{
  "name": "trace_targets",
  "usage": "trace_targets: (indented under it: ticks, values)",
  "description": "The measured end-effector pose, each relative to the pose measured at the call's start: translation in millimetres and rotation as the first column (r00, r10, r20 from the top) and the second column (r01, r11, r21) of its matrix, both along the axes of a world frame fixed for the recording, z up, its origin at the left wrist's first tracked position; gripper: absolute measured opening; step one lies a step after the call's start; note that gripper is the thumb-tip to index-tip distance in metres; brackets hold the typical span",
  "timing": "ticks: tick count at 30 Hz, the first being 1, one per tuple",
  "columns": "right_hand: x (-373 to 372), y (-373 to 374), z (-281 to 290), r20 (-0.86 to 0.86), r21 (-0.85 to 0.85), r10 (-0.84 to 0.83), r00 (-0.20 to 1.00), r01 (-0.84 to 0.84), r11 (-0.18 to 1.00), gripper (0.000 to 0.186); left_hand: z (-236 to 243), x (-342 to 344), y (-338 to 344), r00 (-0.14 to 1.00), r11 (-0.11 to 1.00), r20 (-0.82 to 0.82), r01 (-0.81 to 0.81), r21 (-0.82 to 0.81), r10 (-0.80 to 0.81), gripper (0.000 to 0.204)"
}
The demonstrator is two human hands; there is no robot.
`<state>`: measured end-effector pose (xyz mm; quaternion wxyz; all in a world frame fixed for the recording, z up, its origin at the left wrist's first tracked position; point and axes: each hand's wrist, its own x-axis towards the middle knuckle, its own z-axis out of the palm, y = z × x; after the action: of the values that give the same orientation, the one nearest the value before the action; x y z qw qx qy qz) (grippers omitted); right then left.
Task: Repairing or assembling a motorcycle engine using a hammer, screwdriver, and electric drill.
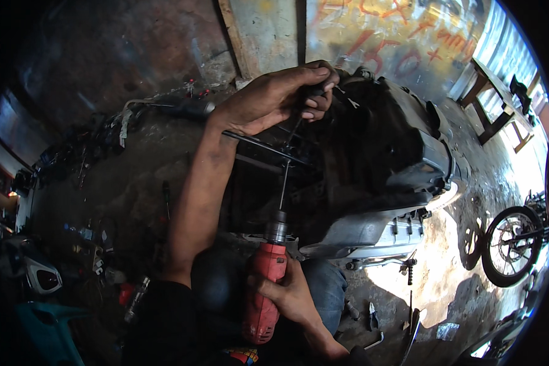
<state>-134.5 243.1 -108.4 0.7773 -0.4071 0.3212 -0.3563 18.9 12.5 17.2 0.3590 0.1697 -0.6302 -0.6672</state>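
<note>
My right hand (293, 293) is wrapped round a red power drill (265, 293) in front of my knees. Out of its dark chuck (277, 228) a long thin bit (285, 186) points away from me, its tip by a dark bar (253, 141) of a partly stripped scooter (372, 146). My left hand (287, 97) reaches over that bar with its fingers curled closed round something dark. A thin dark rod seems to run from those fingers toward the bit's tip. What exactly the fingers hold is in shadow.
Pliers (373, 316) and other tools lie on the floor at the lower right. A motorcycle wheel (512, 246) stands at the far right, below a wooden bench (497, 97). Dark parts and cables (73, 149) are strewn along the left wall. A teal panel (49, 329) is at the lower left.
</note>
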Motion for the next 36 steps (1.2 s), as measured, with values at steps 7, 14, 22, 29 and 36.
trace_targets:
  ticks: [7,14,22,29,36]
  values:
    - [2.2,0.9,1.5,0.042,0.041,-0.019,0.999,0.017,0.999,0.035,3.5,-2.2,5.1,0.997,0.998,0.047,-0.054,-0.032,0.055,0.032]
    - [1.3,0.6,1.8,0.067,0.046,-0.007,0.998,0.004,0.999,0.035,0.5,-0.7,2.7,0.999,0.999,0.010,-0.038,-0.027,0.038,0.032]
    - [0.9,1.3,5.5,0.011,0.063,-0.019,1.000,0.019,0.998,0.033,4.3,-2.4,6.3,0.999,0.999,0.021,-0.040,-0.024,0.041,0.030]
    - [-0.1,1.3,2.9,0.035,-0.021,-0.022,0.999,0.023,1.000,0.032,2.1,-2.8,4.6,0.999,0.999,0.033,-0.041,-0.008,0.041,0.029]
    - [-0.8,1.2,0.8,0.025,0.008,-0.006,1.000,0.006,1.000,0.033,-1.6,-0.3,-1.2,0.999,1.000,-0.035,0.019,0.018,-0.019,0.028]
